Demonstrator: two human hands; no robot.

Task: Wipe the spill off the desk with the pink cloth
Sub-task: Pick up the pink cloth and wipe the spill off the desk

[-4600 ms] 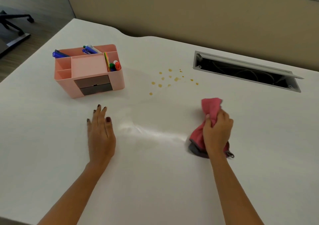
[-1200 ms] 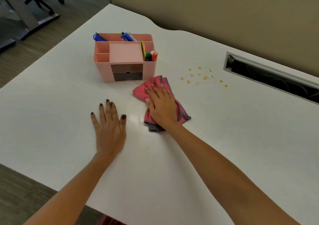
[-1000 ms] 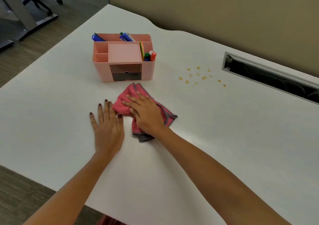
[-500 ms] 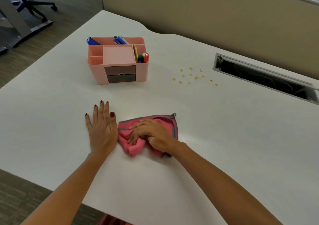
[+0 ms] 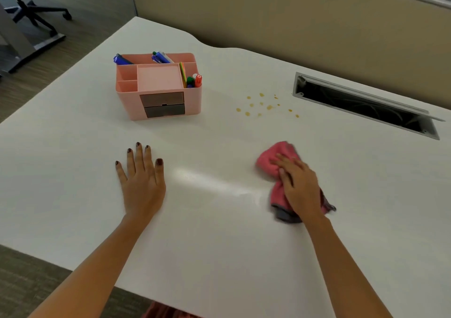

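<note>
A person leans over a white surface (image 5: 73,171), no brand or writing legible on anything in sight. The left hand (image 5: 141,181) lies flat, palm down, fingers spread a little and holding nothing, dark polish on the nails. The right hand (image 5: 299,186), slightly blurred, presses palm-down on the bunched cloth (image 5: 275,161), fingers extended over it rather than closed around it; pink folds stick out ahead of the fingertips and a grey edge trails at the wrist. The spill (image 5: 264,106), a scatter of small yellow-brown drops, sits farther back, apart from the cloth, between a pink organizer (image 5: 158,93) stocked with pens and an open cable slot (image 5: 366,105). Bare surface lies between the two hands and between the cloth and the drops. The near edge runs under both forearms; a tan partition (image 5: 292,25) borders the far edge.
</note>
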